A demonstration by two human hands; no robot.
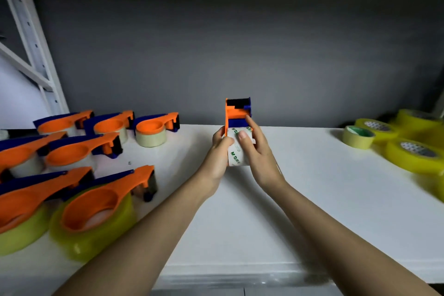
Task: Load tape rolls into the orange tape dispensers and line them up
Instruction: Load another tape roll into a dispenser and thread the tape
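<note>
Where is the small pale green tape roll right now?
In the head view, the small pale green roll sits far right on the white table, at the left edge of the yellow rolls.

1. Green lettering "M&G" stands on the white tape roll [236,151] at the centre of the frame, once near its lower edge.
2. The same green mark repeats near the roll's upper edge, partly covered and only partly legible.
3. Smaller marks beside the logos are too blurred to read.

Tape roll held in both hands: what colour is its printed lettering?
Green lettering on a white tape roll, seen in the head view.
</note>
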